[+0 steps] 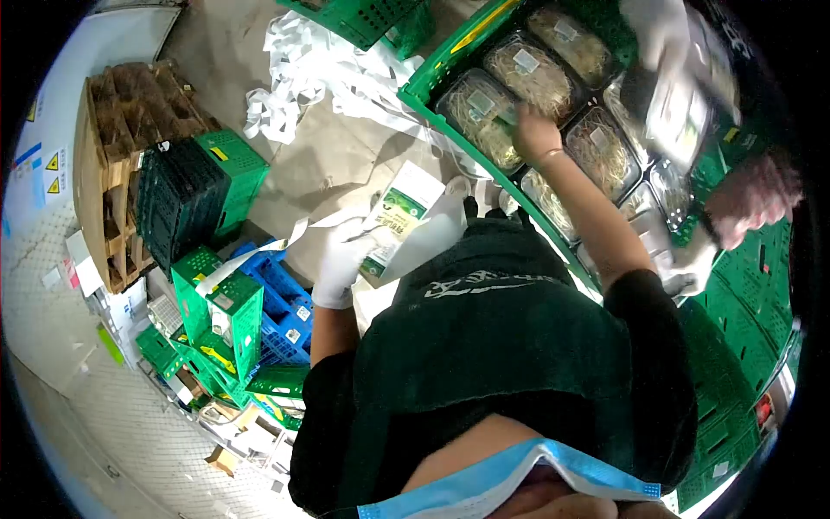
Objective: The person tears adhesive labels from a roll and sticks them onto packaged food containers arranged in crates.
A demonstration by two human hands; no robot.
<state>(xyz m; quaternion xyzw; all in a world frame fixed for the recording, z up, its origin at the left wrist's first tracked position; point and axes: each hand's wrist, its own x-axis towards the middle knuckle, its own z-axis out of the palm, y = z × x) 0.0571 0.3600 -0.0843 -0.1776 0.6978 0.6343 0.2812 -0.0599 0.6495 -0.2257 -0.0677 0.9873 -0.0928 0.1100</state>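
Note:
My left hand, in a white glove, is closed on a green-and-white printed label sheet with a white backing strip. My right hand is bare, its fingers bunched at the edge of a clear-topped black tray of pale sprouts. Whatever its fingertips hold is too small to make out. That tray lies with several similar ones in a green crate. A small pale label is on its film.
A co-worker's gloved hand is blurred beside packages at the upper right; another gloved hand is at the crate's right side. White backing strips lie on the floor. Wooden pallets, green crates and a blue crate stand left.

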